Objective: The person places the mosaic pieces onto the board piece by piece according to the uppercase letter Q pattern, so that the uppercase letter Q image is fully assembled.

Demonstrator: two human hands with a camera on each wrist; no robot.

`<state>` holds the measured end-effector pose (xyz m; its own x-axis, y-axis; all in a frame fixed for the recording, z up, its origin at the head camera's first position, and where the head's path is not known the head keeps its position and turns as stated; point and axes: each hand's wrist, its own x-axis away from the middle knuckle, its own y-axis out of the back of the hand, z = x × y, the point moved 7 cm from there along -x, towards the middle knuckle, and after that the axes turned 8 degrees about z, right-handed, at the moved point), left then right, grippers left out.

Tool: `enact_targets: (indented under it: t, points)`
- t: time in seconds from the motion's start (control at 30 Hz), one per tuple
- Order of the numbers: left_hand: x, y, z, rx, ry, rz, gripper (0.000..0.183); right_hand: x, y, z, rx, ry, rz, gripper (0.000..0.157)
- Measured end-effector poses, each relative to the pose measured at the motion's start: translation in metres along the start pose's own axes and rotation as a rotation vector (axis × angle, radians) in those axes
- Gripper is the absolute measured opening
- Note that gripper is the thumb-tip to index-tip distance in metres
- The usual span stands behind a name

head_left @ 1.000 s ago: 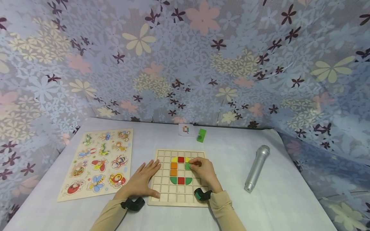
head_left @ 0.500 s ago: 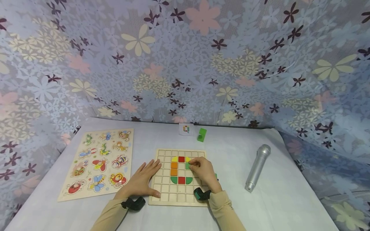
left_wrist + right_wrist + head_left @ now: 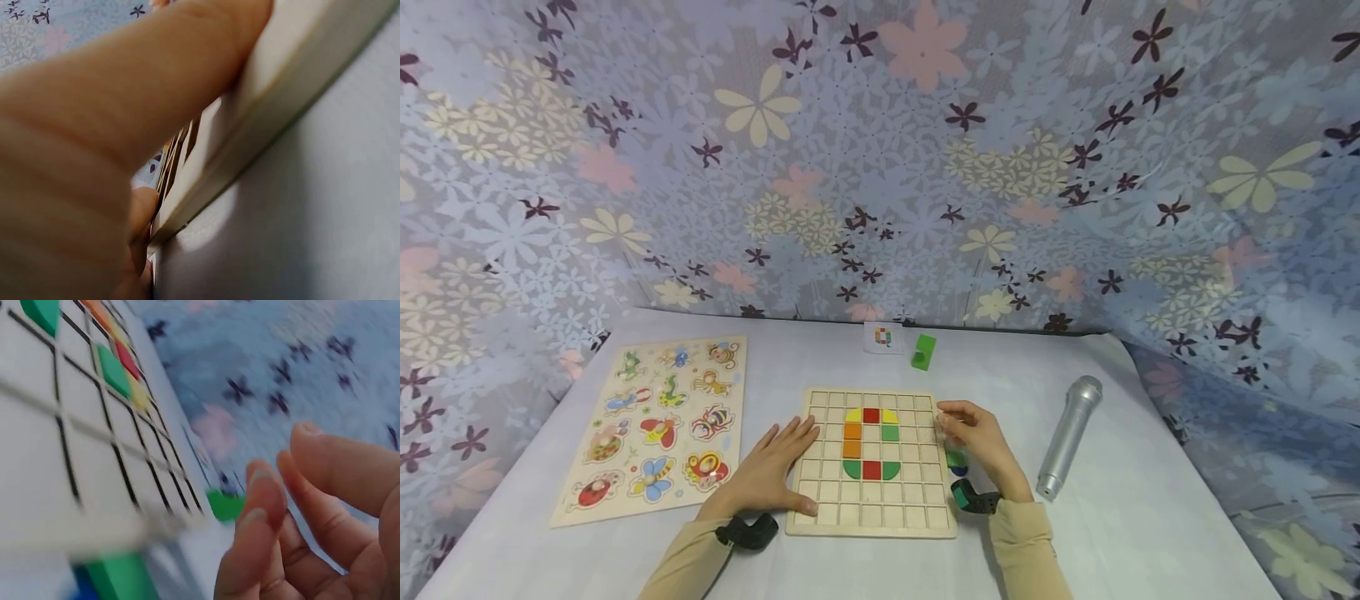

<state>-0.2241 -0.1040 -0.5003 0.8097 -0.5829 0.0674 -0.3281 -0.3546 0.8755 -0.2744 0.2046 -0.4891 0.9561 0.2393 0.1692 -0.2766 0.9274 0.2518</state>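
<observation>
A wooden grid board (image 3: pixel 902 493) lies at the middle of the table, with red, orange, yellow and green pieces set in a ring in its cells. My left hand (image 3: pixel 767 473) rests on the board's left edge, fingers spread and thumb on the lower left corner. Just beyond the right edge hovers my right hand (image 3: pixel 981 437), its fingers loosely bent and nothing between them, as the right wrist view also shows. A green square piece (image 3: pixel 890 432) sits in the ring's right side. Partly hidden under the right hand are green and blue pieces (image 3: pixel 122 575) beside the board.
To the left lies a wooden insect puzzle board (image 3: pixel 647 467). A small picture card (image 3: pixel 882 337) and a green block (image 3: pixel 923 352) lie behind the grid board. A silver microphone (image 3: pixel 1070 437) lies at the right. Flowered cloth (image 3: pixel 880 167) hangs behind the table.
My right hand has let go of the green square piece and moved right, off the board. Green and blue pieces beside the board now show more. The left hand stays in place.
</observation>
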Motion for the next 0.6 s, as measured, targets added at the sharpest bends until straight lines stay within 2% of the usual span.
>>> enact_targets:
  t: [0.07,0.13,0.27,0.33,0.43,0.6]
  points:
    - [0.0,0.0,0.0,0.007,0.0,0.004,0.115,0.007,0.012,-0.005,0.001,-0.019,0.023,0.043]
    - [0.0,0.0,-0.001,0.009,0.001,0.006,0.116,0.013,0.019,-0.011,0.037,-0.03,0.089,0.048]
    - [0.001,0.0,-0.001,0.004,-0.001,-0.002,0.116,0.021,0.022,-0.022,0.109,-0.02,0.258,0.056]
    - [0.001,0.0,-0.001,0.001,-0.002,-0.006,0.116,0.022,0.021,-0.026,0.142,0.001,0.305,0.059]
    - [0.0,-0.001,-0.001,-0.003,-0.006,-0.007,0.116,0.02,0.019,-0.027,0.173,0.026,0.308,0.06]
    - [-0.001,-0.001,-0.001,0.002,0.003,0.001,0.117,0.017,0.017,-0.027,0.225,0.033,0.236,0.052]
